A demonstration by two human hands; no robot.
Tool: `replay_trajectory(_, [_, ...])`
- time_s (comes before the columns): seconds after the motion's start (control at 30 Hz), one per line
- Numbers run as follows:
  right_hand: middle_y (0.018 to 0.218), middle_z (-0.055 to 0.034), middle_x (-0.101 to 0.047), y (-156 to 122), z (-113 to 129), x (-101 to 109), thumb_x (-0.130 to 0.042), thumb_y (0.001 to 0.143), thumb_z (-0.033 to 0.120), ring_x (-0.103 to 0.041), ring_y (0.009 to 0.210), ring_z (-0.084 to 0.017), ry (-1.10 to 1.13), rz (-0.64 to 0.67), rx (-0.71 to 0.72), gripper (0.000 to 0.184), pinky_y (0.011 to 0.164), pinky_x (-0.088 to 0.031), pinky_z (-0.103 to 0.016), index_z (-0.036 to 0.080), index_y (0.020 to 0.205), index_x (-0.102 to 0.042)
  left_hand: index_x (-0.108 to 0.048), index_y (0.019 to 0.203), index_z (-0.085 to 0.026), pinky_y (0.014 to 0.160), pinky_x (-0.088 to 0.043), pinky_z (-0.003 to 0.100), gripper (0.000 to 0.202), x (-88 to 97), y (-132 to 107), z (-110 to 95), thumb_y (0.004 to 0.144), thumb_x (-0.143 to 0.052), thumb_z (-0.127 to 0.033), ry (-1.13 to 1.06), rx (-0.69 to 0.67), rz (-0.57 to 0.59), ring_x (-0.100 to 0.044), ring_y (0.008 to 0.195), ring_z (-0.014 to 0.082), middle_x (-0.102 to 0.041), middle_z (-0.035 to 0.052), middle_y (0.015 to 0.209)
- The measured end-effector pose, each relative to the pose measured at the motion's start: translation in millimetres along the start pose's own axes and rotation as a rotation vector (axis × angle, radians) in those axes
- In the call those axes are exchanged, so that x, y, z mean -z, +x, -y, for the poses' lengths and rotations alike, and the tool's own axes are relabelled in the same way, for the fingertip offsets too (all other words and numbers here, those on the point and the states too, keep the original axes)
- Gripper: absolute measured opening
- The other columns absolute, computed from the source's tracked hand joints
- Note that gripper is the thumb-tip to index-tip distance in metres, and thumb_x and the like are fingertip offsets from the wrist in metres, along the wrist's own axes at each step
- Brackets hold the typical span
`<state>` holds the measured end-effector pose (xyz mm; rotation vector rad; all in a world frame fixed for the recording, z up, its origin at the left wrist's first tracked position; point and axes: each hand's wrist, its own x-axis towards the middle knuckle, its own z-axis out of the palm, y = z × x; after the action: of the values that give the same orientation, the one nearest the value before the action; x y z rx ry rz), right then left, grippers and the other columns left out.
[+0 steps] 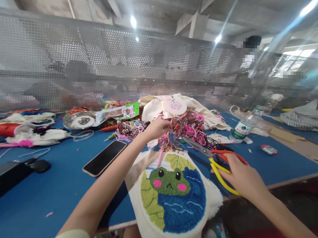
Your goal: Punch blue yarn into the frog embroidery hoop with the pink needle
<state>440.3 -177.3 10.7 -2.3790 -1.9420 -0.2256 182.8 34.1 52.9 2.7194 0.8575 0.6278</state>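
partly inside right grip, scissors

- Left sleeve: pale cream with a faint yellow-green cast, plain and light; only its end shows, beyond the near edge of the tabletop.
- Sleeve hem: a smooth, rounded curve around the arm.
- Left forearm: bare from that hem to the wrist, slim, narrowing evenly.
- Left hand: bare, slender at the wrist; its finger details are too small to make out.
- Right forearm: bare and slim, tapering to the wrist.
- Right hand: bare, its fingers partly hidden.
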Motion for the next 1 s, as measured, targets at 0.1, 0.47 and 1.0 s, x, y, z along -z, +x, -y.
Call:
replay_trajectory(0.1, [0.090, -0.0114, -0.068, 7, 11, -4, -0.049, 0.081, 0.053, -0.066, 0.069, -0.030, -0.073, -0.040, 0.044, 0.047, 0.050, -0.038, -0.030, 0.015, 0.107, -0.050, -0.067, 0.084, -0.018, 0.066, -0.038, 0.025, 0.017, 0.5, -1, -5, 0.079, -0.052, -0.020, 0.061, -0.009, -0.010, -0.059, 0.072, 0.0158, -0.070, 0.0035, 0.081])
replay_trajectory(0.47, [0.086, -0.0099, -0.070, 19, 28, 1, -0.056, 0.078, 0.048, -0.067, 0.070, -0.027, -0.070, -0.103, 0.135, 0.042, 0.051, -0.040, -0.029, 0.014, 0.104, -0.054, -0.069, 0.085, -0.019, 0.068, -0.040, 0.024, 0.020, 2.0, -1, -13, 0.082, -0.049, -0.022, 0.157, -0.052, 0.009, -0.062, 0.078, 0.0156, -0.072, 0.0032, 0.088])
replay_trajectory(1.0, [0.074, -0.0088, -0.070, 25, 33, 27, -0.055, 0.079, 0.046, -0.066, 0.067, -0.026, -0.088, 0.014, 0.100, 0.032, 0.050, -0.032, -0.026, 0.017, 0.092, -0.057, -0.071, 0.083, -0.018, 0.069, -0.042, 0.025, 0.020, 5.2, -2, -24, 0.080, -0.051, -0.018, 0.161, -0.090, 0.030, -0.061, 0.080, 0.0155, -0.071, 0.0040, 0.088])
